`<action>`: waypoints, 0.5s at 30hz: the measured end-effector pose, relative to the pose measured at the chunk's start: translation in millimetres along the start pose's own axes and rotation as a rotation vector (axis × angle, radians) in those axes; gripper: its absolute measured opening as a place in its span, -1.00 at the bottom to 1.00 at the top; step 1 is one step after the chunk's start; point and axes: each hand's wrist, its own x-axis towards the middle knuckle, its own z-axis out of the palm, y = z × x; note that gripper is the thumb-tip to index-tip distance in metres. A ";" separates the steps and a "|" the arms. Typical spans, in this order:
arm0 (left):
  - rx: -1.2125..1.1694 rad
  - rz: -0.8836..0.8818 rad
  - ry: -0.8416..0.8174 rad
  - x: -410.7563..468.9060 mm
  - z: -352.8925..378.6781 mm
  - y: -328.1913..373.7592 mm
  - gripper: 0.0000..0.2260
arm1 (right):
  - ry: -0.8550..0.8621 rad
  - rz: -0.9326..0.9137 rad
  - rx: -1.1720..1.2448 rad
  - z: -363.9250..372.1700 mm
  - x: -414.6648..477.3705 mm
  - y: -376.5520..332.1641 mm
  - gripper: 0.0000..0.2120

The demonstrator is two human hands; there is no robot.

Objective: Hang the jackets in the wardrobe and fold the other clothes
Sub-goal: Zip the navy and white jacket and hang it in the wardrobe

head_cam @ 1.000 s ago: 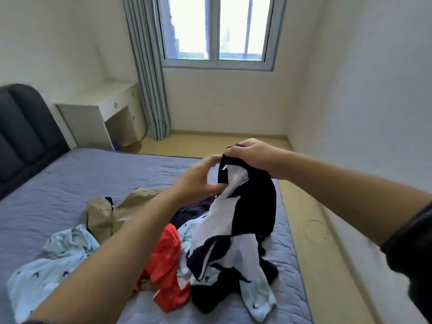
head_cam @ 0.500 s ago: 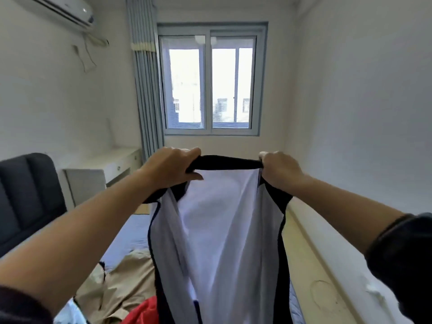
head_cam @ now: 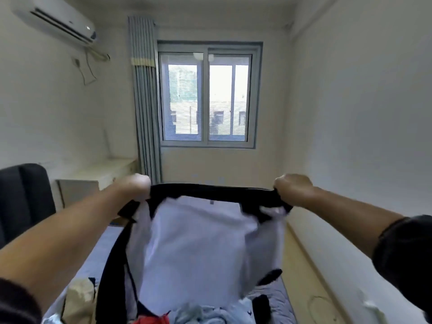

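Across the middle of the frame, a white garment with black trim is held up and stretched wide between both hands. Its black top band runs level from one fist to the other. The left hand, at centre left and blurred, has its fingers curled round the left end of the band. The right hand, at centre right, grips the right end in a closed fist. The white body of the garment hangs below the band and reaches down to the lower edge of the frame, with a black strip running down its left side.

Below the garment, along the bottom of the frame, a grey-covered bed carries a pile of clothes: a tan piece at lower left, a red piece and a pale blue piece at bottom centre. A dark padded headboard stands at the left edge, with a white desk just beyond it against the wall. A grey-blue curtain hangs bunched beside the left side of the window on the far wall. An air conditioner is mounted at upper left. Pale wood floor shows at lower right, between the bed and the white right-hand wall.
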 end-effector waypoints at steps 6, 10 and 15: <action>-0.431 -0.072 0.806 17.8 -10.8 0.8 -0.87 | 0.770 0.107 0.550 -16.5 23.6 -0.7 -0.87; 0.074 0.110 -0.062 -0.6 47.5 17.0 -0.91 | -0.031 -0.037 0.268 43.5 -6.6 -38.3 -0.88; -0.734 -0.051 -0.150 12.1 20.9 4.2 -0.88 | -0.073 0.276 0.986 14.7 18.8 -18.3 -0.80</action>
